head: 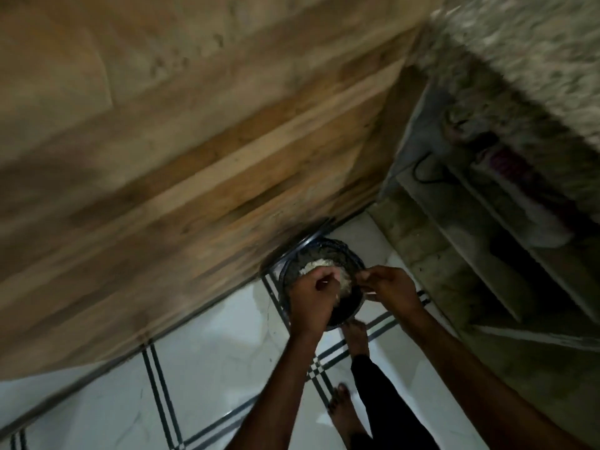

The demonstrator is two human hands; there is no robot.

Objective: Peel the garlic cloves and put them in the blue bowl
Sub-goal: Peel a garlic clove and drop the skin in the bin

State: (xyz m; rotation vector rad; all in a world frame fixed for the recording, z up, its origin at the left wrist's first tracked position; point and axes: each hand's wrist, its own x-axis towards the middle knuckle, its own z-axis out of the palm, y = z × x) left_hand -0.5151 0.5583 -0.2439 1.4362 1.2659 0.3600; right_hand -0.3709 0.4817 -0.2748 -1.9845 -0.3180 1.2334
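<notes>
While both hands work close together over the dark bowl (pixel 344 315) on the tiled floor (pixel 207 362), the left hand (pixel 311 302) and right hand (pixel 389 287) curl their fingers, seemingly pinching a blurred clove, so peelings fall among the pale garlic (pixel 316 264)

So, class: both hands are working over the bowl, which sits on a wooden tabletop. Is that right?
Not quite. The head view shows the left hand and right hand over the bowl, but it sits on the white tiled floor, next to a wooden panel, not on a tabletop.
</notes>
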